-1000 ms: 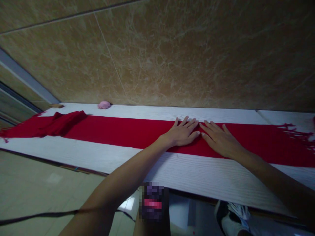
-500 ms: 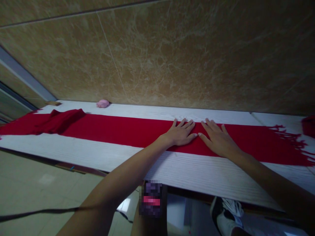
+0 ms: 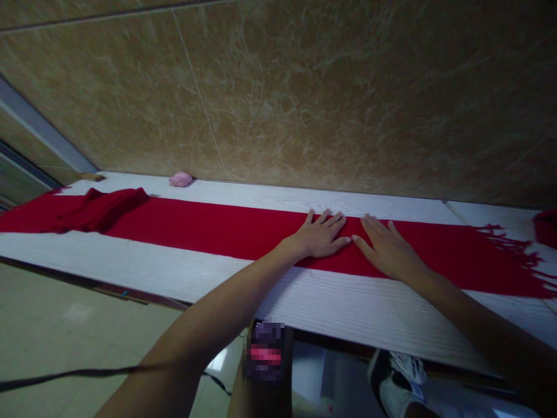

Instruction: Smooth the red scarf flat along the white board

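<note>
A long red scarf (image 3: 209,223) with fringed ends lies stretched along a white wood-grain bench top (image 3: 183,270). Its left part is bunched in folds, while the rest is flat. My left hand (image 3: 321,235) rests palm down on the scarf's middle with fingers spread. Just to its right, my right hand (image 3: 389,248) lies flat on the same cloth, its fingers stretched out and closer together. The two thumbs point toward each other, nearly touching. Neither hand grips the fabric.
Behind the bench rises a brown marbled tile wall (image 3: 304,104). A small pink lump (image 3: 181,179) sits near the wall at left, with a brown block (image 3: 90,176) beyond it. Another red cloth (image 3: 545,227) shows at the right edge. A shoe (image 3: 391,383) is below the bench.
The view has tilted slightly. My right hand's fingers have drawn a little closer together on the scarf; my left hand stays in place.
</note>
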`<state>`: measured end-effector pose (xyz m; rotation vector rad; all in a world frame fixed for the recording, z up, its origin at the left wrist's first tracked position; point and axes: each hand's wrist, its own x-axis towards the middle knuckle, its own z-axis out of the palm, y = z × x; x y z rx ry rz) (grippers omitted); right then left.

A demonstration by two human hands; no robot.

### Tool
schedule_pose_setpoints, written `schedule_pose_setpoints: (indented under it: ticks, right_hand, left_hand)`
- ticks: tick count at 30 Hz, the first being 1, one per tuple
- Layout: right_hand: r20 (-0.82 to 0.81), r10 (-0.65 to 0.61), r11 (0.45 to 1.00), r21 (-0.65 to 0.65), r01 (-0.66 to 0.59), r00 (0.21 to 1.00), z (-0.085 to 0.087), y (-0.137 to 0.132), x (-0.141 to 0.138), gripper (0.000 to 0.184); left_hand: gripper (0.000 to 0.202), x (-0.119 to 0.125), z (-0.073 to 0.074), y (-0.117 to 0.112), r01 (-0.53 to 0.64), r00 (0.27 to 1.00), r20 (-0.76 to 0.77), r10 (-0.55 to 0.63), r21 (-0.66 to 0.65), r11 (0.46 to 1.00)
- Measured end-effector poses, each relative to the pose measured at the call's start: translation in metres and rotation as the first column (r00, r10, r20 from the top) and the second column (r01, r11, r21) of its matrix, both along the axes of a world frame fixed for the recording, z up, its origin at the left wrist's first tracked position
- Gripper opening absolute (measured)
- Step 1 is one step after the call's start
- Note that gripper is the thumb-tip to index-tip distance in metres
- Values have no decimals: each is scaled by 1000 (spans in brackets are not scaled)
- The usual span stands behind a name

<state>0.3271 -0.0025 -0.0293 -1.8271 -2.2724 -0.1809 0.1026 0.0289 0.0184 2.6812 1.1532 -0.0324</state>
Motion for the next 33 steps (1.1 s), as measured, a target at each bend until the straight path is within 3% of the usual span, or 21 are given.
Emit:
schedule_pose_setpoints:
  ticks: [9,33]
  right_hand:
    - [24,-68,995,-66,70,997,11,-6,-8,80]
    - [-27,-60,998,-5,60,998,5,-6,-4,79]
  left_hand:
    - [80,-1,-2,2,-5,1000,0,5,14,1000]
    - [81,0,5,-2,-13,1000,4,14,-20,1000]
